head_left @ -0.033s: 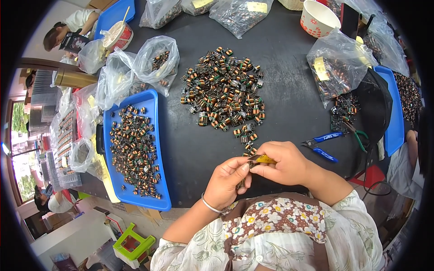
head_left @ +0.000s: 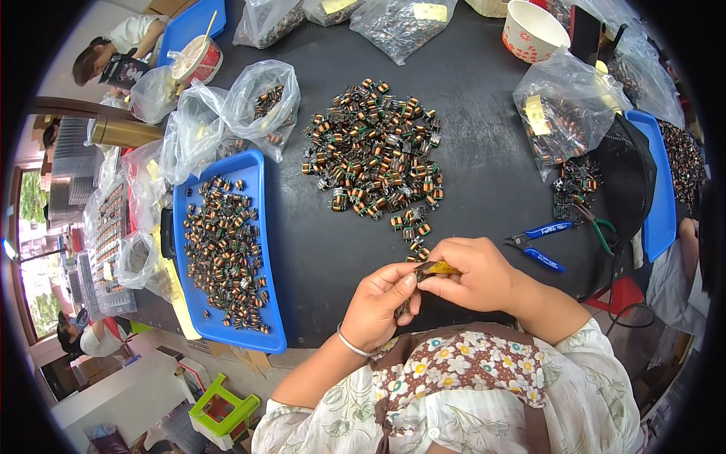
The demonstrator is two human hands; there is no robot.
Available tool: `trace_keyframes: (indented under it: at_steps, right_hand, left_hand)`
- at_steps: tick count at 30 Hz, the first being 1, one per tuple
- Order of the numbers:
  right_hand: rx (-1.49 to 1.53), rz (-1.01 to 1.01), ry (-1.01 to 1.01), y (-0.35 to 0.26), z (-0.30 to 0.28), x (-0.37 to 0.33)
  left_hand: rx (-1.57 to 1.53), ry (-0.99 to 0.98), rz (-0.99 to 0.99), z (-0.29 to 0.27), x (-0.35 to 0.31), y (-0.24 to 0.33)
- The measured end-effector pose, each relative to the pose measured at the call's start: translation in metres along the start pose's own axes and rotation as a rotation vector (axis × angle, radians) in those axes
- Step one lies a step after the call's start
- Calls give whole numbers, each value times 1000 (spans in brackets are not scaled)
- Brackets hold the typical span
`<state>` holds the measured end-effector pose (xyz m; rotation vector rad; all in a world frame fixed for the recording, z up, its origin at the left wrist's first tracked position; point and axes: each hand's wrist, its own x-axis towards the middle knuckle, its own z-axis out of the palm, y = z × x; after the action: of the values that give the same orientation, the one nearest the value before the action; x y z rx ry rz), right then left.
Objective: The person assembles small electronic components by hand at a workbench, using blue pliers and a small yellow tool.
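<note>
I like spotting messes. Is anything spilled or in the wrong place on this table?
Nothing looks truly spilled. The loose heap of small coils lies bare on the black table, not in the blue tray like the others, but it sits in one tidy pile. The blue-handled cutters lie flat beside the right hand.

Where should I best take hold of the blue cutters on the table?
Grip the cutters by the two blue handles, coming from the right: the handles lie spread toward the right, while the metal jaws point left toward the right hand.
</note>
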<state>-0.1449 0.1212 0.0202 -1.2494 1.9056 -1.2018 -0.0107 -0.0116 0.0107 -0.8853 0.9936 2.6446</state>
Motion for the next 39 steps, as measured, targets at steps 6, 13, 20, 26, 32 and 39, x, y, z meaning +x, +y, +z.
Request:
trace_keyframes:
  at_steps: [6, 13, 20, 26, 32, 39]
  right_hand:
    - [12, -43, 51, -3, -2, 1]
    - [-159, -25, 8, -5, -2, -2]
    - [-276, -71, 4, -6, 0, -4]
    - [-311, -79, 1, -7, 0, -4]
    - [-337, -65, -74, -10, 1, -4]
    - [-304, -23, -207, -12, -2, -4]
  left_hand:
    - [-178, -67, -51, -3, 0, 0]
    - [-271, -78, -37, -6, 0, 0]
    - [-228, -32, -26, -2, 1, 1]
    - [-203, -19, 13, 0, 1, 1]
    - [-113, 25, 88, 3, -2, -1]
    - [-104, 35, 93, -1, -4, -4]
